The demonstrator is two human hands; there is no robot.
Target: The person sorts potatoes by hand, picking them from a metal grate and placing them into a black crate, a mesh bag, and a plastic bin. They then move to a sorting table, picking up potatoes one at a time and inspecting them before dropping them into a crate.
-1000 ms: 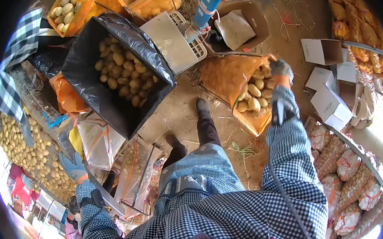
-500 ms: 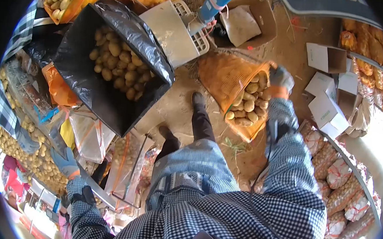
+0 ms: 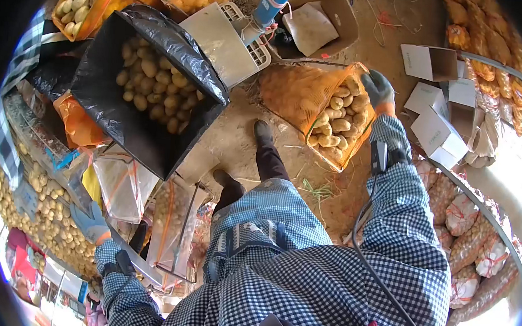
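My right hand (image 3: 379, 91), in a grey glove with an orange cuff, is at the upper rim of an orange mesh bag (image 3: 281, 89). Its fingers look closed on the bag's edge, partly hidden from above. The bag leans over on the ground, its mouth toward me, with potatoes (image 3: 340, 125) showing inside. Off to the left, my left hand (image 3: 91, 222), in a blue-grey glove, rests with fingers spread at the metal edge of a sorting table (image 3: 124, 251). Loose potatoes (image 3: 57, 224) cover that table beside it. Nothing is held in this hand.
A black-lined container (image 3: 147, 149) with potatoes stands ahead left. Beside it are a platform scale (image 3: 221, 42) and an open carton (image 3: 343, 23). White boxes (image 3: 432, 135) and filled sacks (image 3: 472, 262) lie right. At far left, another person's checkered sleeve (image 3: 5, 145) shows.
The view has shifted slightly. My right hand has moved a little upward along with the bag's rim, and the bag's mouth stands wider. My left hand stays at the table edge.
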